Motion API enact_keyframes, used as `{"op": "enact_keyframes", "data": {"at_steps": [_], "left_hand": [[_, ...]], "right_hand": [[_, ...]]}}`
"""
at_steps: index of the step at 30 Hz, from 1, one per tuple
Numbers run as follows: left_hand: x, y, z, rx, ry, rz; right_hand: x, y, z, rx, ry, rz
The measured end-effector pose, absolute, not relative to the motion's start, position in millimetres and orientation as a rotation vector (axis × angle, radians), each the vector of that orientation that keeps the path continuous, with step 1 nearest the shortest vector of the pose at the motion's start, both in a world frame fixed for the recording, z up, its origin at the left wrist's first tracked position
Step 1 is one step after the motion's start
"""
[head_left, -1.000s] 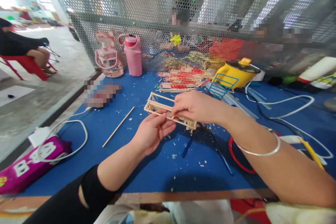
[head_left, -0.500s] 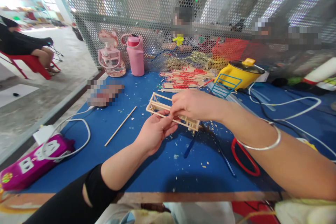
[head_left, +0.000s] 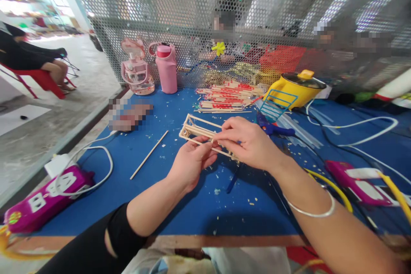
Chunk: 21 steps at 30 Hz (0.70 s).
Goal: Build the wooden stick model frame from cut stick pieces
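A small open frame of thin wooden sticks (head_left: pixel 201 129) is held above the blue table. My left hand (head_left: pixel 194 158) supports it from below and in front, thumb and fingers closed on its near side. My right hand (head_left: pixel 247 139) comes from the right, its fingers pinched at the middle of the frame and covering part of its right half. Whether a separate small piece is between the right fingertips cannot be made out. A loose wooden stick (head_left: pixel 149 155) lies on the table to the left of the frame.
Behind lie a pile of red-marked sticks (head_left: pixel 227 96), a pink bottle (head_left: pixel 167 70), a clear bottle (head_left: pixel 138 77) and a yellow pot (head_left: pixel 297 90). A blue glue gun (head_left: pixel 272 128) rests right of my hands. Purple power strips (head_left: pixel 48 197) lie left and right. Mesh (head_left: pixel 180 17) stands behind.
My right hand has shifted slightly down and its forearm has swung lower, uncovering the glue gun and the right power strip. The red scissor handle is now hidden. My left hand keeps hold of the frame.
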State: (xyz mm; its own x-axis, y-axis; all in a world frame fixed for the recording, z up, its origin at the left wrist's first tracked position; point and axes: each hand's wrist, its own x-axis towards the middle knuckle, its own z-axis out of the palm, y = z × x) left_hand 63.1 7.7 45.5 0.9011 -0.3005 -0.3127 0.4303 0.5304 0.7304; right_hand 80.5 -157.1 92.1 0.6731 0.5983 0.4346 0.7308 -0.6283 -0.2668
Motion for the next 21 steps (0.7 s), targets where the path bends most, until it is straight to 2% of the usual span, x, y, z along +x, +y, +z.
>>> {"op": "enact_keyframes", "data": {"at_steps": [21], "left_hand": [[74,13,45,1.032,0.214,-0.584]], "right_hand": [[81,-153,79,-2.435,-1.022,-0.531]]}}
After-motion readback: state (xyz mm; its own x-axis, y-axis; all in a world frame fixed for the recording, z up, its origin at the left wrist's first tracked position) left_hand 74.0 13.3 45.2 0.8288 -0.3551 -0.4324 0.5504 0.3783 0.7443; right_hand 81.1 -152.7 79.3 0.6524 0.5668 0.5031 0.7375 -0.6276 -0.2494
